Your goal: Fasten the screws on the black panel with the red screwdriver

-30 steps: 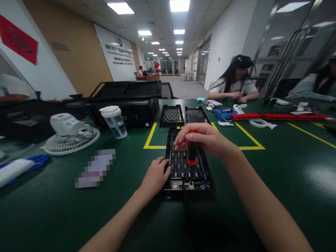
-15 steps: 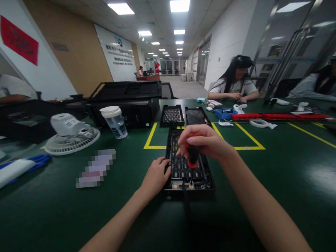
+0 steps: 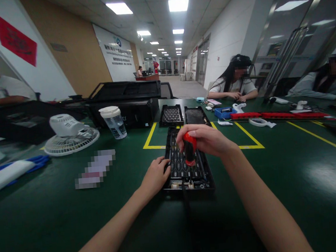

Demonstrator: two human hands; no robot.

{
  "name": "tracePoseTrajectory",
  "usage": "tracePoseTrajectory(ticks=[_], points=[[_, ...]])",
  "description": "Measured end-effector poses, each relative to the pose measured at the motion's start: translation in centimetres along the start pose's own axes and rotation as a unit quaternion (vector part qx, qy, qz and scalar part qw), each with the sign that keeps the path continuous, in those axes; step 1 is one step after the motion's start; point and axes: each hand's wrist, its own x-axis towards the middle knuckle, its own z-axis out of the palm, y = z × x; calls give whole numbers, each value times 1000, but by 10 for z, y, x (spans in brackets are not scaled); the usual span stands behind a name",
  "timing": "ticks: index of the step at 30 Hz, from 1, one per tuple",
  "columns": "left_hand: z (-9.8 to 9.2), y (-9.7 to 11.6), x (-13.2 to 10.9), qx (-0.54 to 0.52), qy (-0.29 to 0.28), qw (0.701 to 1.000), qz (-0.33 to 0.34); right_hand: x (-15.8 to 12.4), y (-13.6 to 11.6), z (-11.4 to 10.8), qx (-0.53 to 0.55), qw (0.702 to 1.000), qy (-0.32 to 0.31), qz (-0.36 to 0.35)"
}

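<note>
A black rectangular case lies on the green table in front of me, with rows of dark rounded cells inside and pale parts with a cable at its near end. My left hand rests beside it, its fingers curled against the left rim. Above the cells, my right hand is closed round a screwdriver with a red and black handle. The handle stands nearly upright, slightly tilted; its shaft and tip cannot be made out against the dark cells.
Behind the case lie two similar black trays. Left are a cup of water, a white fan and a large black box. A blue bin and red strips lie right. Several people sit around.
The screwdriver's handle has shifted slightly left and its red top now shows, with my right fingers placed differently round it. My left hand stays at the case's rim.
</note>
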Motion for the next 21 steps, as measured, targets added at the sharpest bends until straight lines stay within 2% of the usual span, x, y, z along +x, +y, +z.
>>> tracePoseTrajectory(ticks=[10,21], points=[[0,-1,0,-7,1,1000,0,-1,0,0,1,1000,-12,9],[1,-1,1,-11,1,1000,0,0,-1,2,-15,1000,16,5]])
